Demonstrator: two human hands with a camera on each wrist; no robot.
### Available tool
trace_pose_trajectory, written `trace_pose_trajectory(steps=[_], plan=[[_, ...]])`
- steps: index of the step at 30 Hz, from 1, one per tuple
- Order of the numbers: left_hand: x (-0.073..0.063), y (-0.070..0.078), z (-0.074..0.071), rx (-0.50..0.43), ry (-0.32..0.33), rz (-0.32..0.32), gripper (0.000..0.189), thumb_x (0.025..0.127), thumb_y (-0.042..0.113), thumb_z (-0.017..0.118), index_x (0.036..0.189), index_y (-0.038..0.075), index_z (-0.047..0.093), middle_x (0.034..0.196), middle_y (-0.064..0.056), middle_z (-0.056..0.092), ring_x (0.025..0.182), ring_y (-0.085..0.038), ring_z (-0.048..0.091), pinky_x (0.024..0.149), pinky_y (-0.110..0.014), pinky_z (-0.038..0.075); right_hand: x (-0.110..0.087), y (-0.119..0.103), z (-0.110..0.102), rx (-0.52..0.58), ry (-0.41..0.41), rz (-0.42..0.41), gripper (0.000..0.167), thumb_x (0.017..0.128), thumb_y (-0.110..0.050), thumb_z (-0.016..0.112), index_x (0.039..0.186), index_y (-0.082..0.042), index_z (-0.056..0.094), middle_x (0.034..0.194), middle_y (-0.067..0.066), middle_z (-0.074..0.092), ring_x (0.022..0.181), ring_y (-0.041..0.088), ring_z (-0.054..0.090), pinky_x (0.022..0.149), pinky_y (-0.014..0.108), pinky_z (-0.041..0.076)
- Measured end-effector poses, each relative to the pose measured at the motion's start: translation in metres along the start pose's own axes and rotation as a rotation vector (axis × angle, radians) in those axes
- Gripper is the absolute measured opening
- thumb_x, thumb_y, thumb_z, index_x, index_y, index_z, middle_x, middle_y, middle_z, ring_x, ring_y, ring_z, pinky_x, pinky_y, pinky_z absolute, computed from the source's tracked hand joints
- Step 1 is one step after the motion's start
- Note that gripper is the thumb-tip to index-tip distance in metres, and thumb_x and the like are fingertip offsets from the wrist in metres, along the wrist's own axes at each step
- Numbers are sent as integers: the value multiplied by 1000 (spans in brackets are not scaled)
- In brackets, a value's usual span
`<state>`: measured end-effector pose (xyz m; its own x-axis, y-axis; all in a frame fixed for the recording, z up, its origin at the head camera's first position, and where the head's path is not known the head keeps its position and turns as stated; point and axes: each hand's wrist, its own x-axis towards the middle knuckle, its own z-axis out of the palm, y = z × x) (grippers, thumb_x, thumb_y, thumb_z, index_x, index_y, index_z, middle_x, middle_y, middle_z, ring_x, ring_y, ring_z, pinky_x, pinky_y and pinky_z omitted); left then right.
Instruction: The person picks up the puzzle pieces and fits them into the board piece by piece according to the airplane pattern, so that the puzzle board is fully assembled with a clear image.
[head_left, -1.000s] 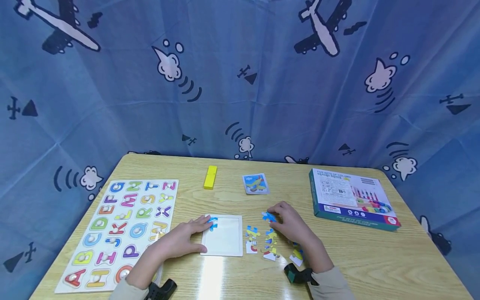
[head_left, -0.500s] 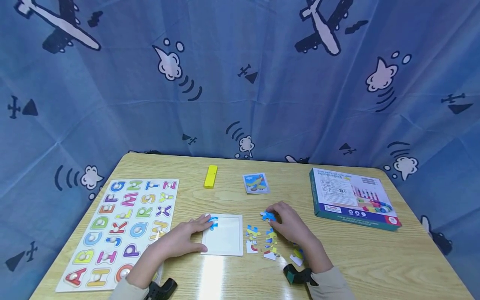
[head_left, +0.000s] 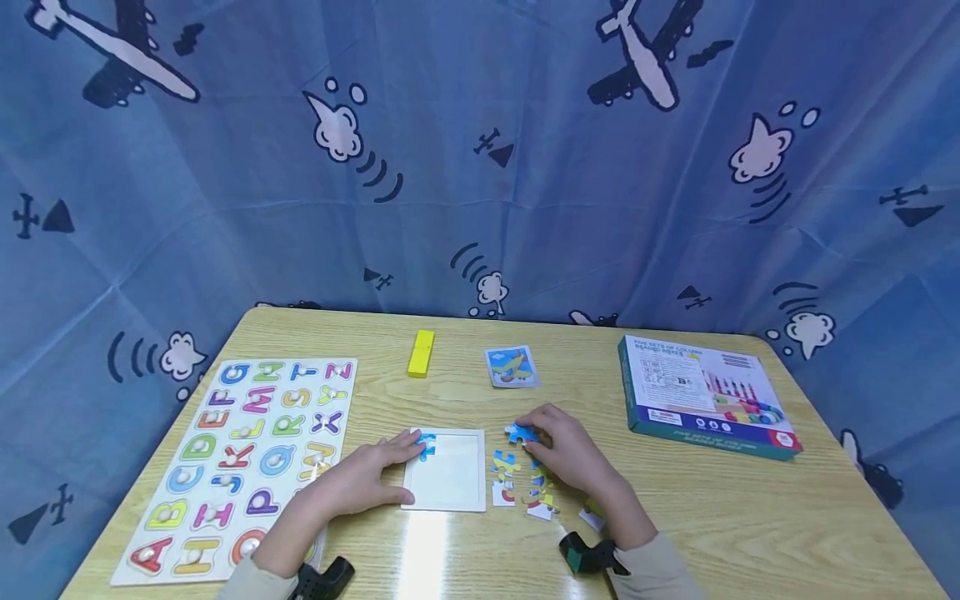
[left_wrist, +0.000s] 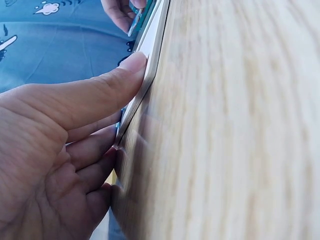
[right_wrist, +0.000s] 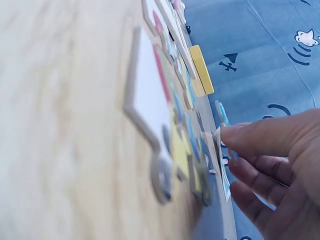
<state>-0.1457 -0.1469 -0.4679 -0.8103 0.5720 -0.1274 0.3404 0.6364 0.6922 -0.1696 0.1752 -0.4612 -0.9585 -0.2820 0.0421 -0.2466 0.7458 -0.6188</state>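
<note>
My left hand (head_left: 367, 477) rests at the left side of a white square puzzle tray (head_left: 481, 467). Its fingertips reach the far left corner, beside a blue puzzle piece (head_left: 428, 445) lying in the tray. In the left wrist view the thumb (left_wrist: 107, 95) touches the tray's rim. My right hand (head_left: 567, 446) pinches another blue jigsaw piece (head_left: 519, 433) between thumb and fingers, right of the tray. Just nearer than that hand lie several loose jigsaw pieces (head_left: 504, 493), yellow, blue and white, some partly hidden by it.
An alphabet board (head_left: 247, 454) covers the table's left side. Toward the back stand a yellow block (head_left: 421, 354) and a small picture card (head_left: 512, 367). A green-edged box (head_left: 705, 396) lies at the back right, in front of a blue curtain (head_left: 420, 167).
My right hand has moved a little left toward the tray, bringing the pinched blue jigsaw piece along. The left hand stays where it was.
</note>
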Motion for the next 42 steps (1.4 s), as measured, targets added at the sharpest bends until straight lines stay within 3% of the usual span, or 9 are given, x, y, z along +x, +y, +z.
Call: trace_pose_trajectory(steps=[5,9,11,16,25,34,42], plan=[[-1,-2,0,13,10,1,73,81,35,72,143,12,42,154,-7,30,142,-32,26,116,-51,23,1,-8,3,-8,-12,-24,27,86,-11,69,113,-15,69,109,-4,60,94,11,56,82,29,51],[-1,-3,0,17,5,7,72,82,36,72,143,12,42,154,-7,30,142,-30,26,116,-51,23,1,-16,6,-24,-36,-60,29,86,-10,69,114,-13,68,110,-3,60,80,8,50,65,19,46],[0,-3,0,17,3,13,73,82,37,71,143,13,42,154,-6,30,143,-30,26,116,-51,23,1,-19,8,-20,-44,-89,28,86,-10,69,114,-12,68,109,-2,60,78,8,49,63,18,45],[0,-2,0,11,-6,15,73,82,38,71,143,12,42,154,-6,30,143,-29,26,116,-51,23,3,-27,14,-23,-61,-171,28,87,-9,67,114,-10,67,107,-1,60,85,10,51,67,20,46],[1,-1,-1,6,-7,2,72,82,38,71,143,11,43,154,-5,30,143,-28,26,116,-52,22,15,-46,28,-25,-117,-227,28,88,-11,65,116,-9,67,110,2,58,81,11,50,65,19,46],[0,0,-2,1,4,-8,72,81,40,71,141,12,45,154,-7,31,140,-39,27,114,-54,25,26,-60,44,-77,-166,-240,27,91,-12,62,117,-9,67,112,3,59,99,14,56,83,30,53],[0,0,-2,-2,-5,-3,72,81,40,71,142,11,45,154,-5,30,142,-33,26,115,-53,24,29,-63,53,-90,-145,-238,27,90,-10,62,116,-9,67,110,2,59,99,14,56,83,28,53]])
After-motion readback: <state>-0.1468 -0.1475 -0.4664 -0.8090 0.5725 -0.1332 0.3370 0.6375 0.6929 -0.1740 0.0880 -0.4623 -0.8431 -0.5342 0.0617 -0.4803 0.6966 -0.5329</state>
